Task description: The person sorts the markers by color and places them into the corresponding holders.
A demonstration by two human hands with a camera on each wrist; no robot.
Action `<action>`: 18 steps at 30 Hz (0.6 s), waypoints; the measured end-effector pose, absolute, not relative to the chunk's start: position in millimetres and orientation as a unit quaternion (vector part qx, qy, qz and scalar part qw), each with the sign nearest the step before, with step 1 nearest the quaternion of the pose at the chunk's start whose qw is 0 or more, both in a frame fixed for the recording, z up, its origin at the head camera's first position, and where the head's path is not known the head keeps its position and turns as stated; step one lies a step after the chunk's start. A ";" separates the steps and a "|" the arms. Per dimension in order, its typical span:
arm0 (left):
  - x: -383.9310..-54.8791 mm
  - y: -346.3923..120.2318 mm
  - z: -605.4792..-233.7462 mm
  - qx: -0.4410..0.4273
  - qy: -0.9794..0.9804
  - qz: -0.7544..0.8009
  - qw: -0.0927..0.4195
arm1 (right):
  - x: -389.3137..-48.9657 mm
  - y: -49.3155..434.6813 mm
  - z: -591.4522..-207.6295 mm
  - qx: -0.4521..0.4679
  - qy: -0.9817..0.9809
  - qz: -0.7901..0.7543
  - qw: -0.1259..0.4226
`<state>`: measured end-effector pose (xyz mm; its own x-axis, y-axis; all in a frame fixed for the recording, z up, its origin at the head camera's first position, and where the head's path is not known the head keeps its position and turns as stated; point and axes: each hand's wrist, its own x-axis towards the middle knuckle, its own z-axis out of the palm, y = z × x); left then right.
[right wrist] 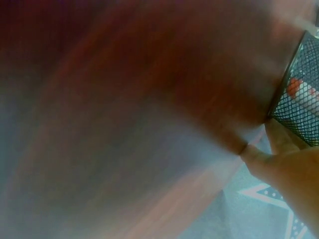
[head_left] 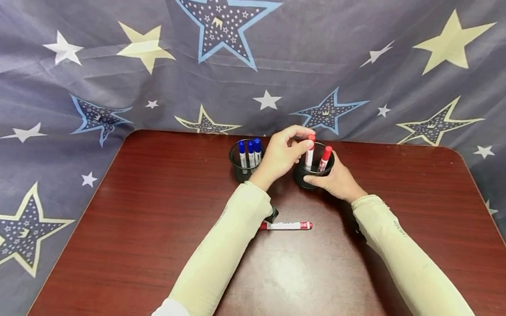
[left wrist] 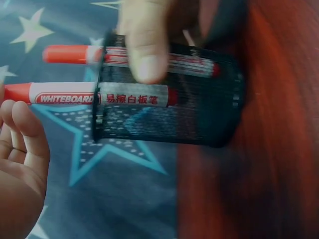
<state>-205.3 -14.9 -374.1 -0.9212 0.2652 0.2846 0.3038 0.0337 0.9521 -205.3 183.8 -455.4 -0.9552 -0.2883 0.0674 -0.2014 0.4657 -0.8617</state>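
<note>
A red whiteboard marker (left wrist: pixel 65 93) is pinched by its cap end in my left hand (head_left: pixel 283 149), its lower part inside a black mesh pen cup (left wrist: pixel 199 117). Beside it in the same cup stands a second red marker (head_left: pixel 324 158). My right hand (head_left: pixel 340 179) grips the cup from its right side, thumb across the front. In the right wrist view only part of this hand (right wrist: pixel 284 167) and the mesh cup (right wrist: pixel 296 107) show at the right edge.
Left of my left hand, another mesh cup (head_left: pixel 243 174) holds three blue markers (head_left: pixel 250 152). One more red marker (head_left: pixel 289 226) lies on the wooden table (head_left: pixel 159 230), partly behind my left wrist. A star-patterned cloth (head_left: pixel 223 89) hangs behind the table.
</note>
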 end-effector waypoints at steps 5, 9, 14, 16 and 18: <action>-207.3 -11.8 -385.4 -0.190 -0.746 -0.638 0.009 | -206.7 184.4 -454.9 -0.144 0.856 -0.494 0.045; -207.4 -10.0 -390.3 -0.193 -0.766 -0.613 0.024 | -206.9 184.7 -454.0 -0.145 0.858 -0.491 0.043; -207.6 -8.0 -396.9 -0.195 -0.779 -0.595 0.029 | -206.5 184.7 -453.9 -0.147 0.863 -0.482 0.041; -207.7 -7.5 -399.7 -0.197 -0.780 -0.593 0.029 | -206.4 184.6 -454.0 -0.146 0.864 -0.480 0.042; -207.9 -7.0 -402.4 -0.201 -0.779 -0.593 0.030 | -206.0 184.7 -454.4 -0.145 0.864 -0.479 0.042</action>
<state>-207.9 -7.0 -402.4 -0.9172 0.2779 0.2854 0.3489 0.2146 0.9123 -206.0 184.7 -454.4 -0.9542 -0.2918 0.0658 -0.2103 0.4982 -0.8412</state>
